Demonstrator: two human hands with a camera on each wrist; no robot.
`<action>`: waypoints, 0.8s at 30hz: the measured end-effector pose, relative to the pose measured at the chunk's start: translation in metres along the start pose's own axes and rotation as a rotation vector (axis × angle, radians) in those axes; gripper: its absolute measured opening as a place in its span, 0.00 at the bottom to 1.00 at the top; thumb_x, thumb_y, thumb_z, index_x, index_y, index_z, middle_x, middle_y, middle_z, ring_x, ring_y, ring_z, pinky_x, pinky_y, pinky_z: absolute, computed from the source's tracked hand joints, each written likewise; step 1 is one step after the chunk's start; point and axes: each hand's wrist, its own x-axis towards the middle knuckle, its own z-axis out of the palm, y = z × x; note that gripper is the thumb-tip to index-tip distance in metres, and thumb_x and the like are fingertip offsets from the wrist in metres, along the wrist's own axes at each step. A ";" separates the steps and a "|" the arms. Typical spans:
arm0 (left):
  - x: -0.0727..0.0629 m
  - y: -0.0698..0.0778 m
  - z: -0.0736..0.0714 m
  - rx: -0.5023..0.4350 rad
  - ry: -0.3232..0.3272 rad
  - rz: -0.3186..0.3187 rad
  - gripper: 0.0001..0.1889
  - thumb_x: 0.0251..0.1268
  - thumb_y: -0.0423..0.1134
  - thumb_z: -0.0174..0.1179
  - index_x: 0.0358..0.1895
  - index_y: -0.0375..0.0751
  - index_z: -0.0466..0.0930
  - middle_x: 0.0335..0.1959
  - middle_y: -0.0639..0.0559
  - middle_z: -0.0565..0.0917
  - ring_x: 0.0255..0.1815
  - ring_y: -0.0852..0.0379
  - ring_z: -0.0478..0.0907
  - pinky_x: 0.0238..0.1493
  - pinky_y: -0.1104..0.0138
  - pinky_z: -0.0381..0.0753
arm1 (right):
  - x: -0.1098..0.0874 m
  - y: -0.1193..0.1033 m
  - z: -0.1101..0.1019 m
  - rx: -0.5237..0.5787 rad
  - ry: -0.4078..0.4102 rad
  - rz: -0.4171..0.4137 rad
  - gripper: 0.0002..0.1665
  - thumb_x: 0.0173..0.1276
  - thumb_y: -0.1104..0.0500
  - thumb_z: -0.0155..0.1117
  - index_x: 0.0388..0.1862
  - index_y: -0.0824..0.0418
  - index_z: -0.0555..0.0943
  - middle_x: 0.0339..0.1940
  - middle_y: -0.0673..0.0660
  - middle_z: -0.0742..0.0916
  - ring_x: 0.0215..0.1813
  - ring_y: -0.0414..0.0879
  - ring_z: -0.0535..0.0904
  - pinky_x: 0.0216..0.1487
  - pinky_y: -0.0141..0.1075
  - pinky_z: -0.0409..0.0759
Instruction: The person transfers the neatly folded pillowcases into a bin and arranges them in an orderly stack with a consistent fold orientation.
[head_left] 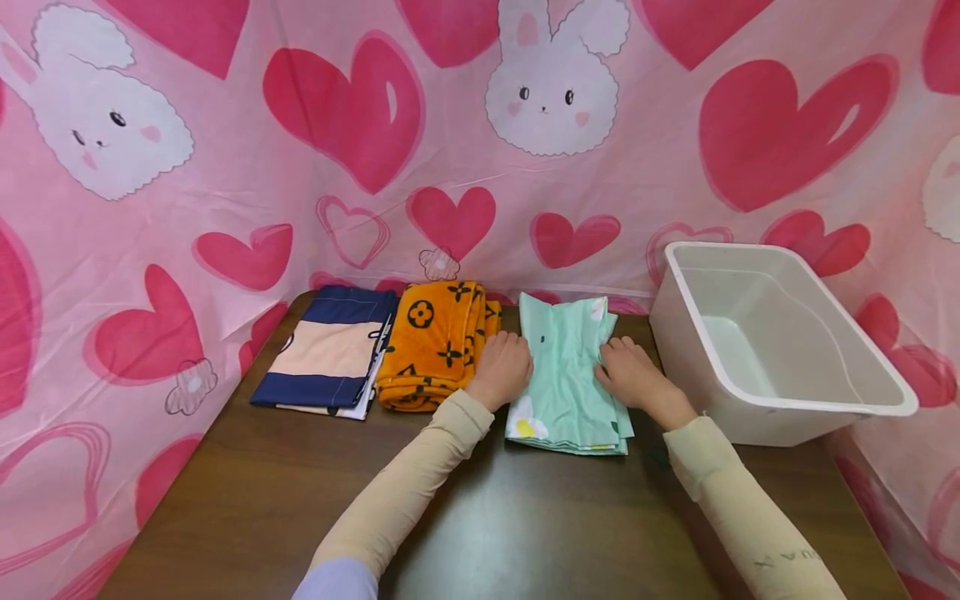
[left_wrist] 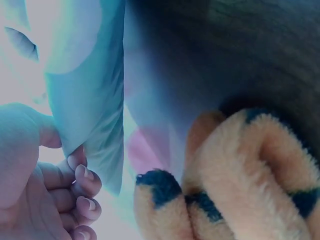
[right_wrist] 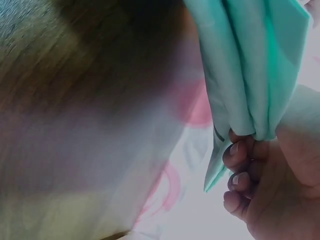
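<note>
A folded mint-green cloth (head_left: 566, 367) with white and yellow flower prints lies in the middle of the table, its far part raised. My left hand (head_left: 504, 367) pinches its left edge; in the left wrist view the thumb and curled fingers (left_wrist: 89, 172) close on the green fabric. On the opposite edge my right hand (head_left: 630, 371) pinches the same cloth, its fingers (right_wrist: 235, 156) curled under the layered folds in the right wrist view. Just left of my left hand sits a folded orange plush blanket (head_left: 431, 333) with dark motifs.
A folded navy and cream cloth (head_left: 330, 346) lies at the far left beside the orange blanket. To the right stands a deep white plastic bin (head_left: 690, 375). The brown wooden table (head_left: 525, 533) backs onto a pink curtain (head_left: 465, 108) with hearts and rabbits.
</note>
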 end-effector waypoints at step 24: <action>-0.008 -0.005 -0.032 -0.065 0.081 0.008 0.16 0.78 0.44 0.51 0.35 0.37 0.79 0.31 0.46 0.80 0.37 0.48 0.77 0.42 0.59 0.75 | -0.008 -0.020 -0.037 -0.045 0.031 -0.011 0.13 0.72 0.59 0.58 0.30 0.67 0.74 0.30 0.62 0.76 0.35 0.56 0.68 0.39 0.46 0.68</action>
